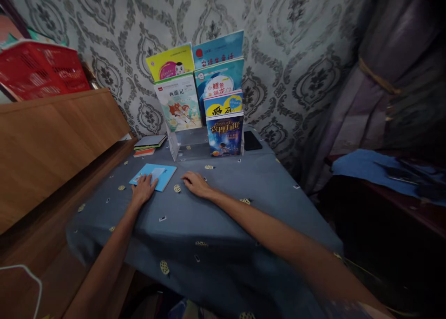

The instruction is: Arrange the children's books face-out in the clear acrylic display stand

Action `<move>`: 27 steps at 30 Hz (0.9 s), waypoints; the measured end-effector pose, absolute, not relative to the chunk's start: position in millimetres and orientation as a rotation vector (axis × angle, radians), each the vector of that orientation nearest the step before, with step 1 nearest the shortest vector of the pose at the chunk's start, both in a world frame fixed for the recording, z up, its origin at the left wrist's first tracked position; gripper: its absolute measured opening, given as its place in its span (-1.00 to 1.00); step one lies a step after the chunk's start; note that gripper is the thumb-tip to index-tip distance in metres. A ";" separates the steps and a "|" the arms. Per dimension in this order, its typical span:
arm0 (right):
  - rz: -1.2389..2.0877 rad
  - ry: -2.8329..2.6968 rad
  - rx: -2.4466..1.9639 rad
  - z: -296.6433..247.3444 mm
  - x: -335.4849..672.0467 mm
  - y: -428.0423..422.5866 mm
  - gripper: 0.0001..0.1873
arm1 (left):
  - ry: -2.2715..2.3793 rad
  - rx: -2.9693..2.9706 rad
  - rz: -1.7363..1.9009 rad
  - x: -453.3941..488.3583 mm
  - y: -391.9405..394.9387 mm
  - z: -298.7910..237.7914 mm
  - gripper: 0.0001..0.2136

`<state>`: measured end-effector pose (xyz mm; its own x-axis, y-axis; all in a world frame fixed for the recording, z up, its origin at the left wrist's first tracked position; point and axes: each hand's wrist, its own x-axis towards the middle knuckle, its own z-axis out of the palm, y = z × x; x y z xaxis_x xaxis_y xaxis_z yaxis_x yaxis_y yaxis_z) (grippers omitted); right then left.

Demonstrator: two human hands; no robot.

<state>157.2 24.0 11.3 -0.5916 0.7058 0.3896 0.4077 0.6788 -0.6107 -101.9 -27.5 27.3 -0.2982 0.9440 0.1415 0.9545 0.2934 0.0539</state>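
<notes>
My left hand [143, 189] lies flat with its fingers spread on the near edge of a thin light blue book [155, 175] that rests on the table. My right hand [196, 184] lies palm down on the grey-blue tablecloth [216, 216], a little right of the book, fingers loosely stretched and holding nothing. Behind both hands stands a clear tiered display stand [190, 144] with several children's books upright in it, the front one dark blue [225, 135].
A small stack of books [149, 144] lies left of the stand and a black phone [252, 141] lies right of it. A wooden cabinet [52, 142] with a red basket [42, 70] on top borders the left. Patterned wall behind; curtain and blue cloth at right.
</notes>
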 end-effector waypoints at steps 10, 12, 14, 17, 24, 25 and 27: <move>0.625 -2.193 -0.994 9.5 162.7 32.8 -0.62 | -2.359 -1.874 -0.191 -79.8 -41.1 22.5 -0.44; 0.634 -2.195 -1.009 10.0 163.4 33.3 -0.58 | -2.339 -1.896 -0.169 -72.0 -43.3 22.7 -0.46; 0.632 -2.191 -1.021 10.5 164.3 33.5 -0.53 | -2.291 -1.918 -0.159 -63.4 -45.8 22.5 -0.47; 0.613 -2.178 -1.039 10.9 166.6 34.7 -0.50 | -2.171 -1.960 -0.155 -51.6 -48.3 21.5 -0.49; 0.564 -2.154 -1.061 6.2 169.0 41.0 -0.53 | -1.981 -2.152 -0.270 -33.9 -47.2 21.0 -0.57; 0.559 -2.152 -1.061 5.1 168.8 41.6 -0.53 | -1.972 -2.202 -0.272 -31.7 -46.5 21.6 -0.57; 0.550 -2.149 -1.059 2.8 168.8 42.5 -0.52 | -1.959 -2.301 -0.246 -27.7 -44.2 23.8 -0.56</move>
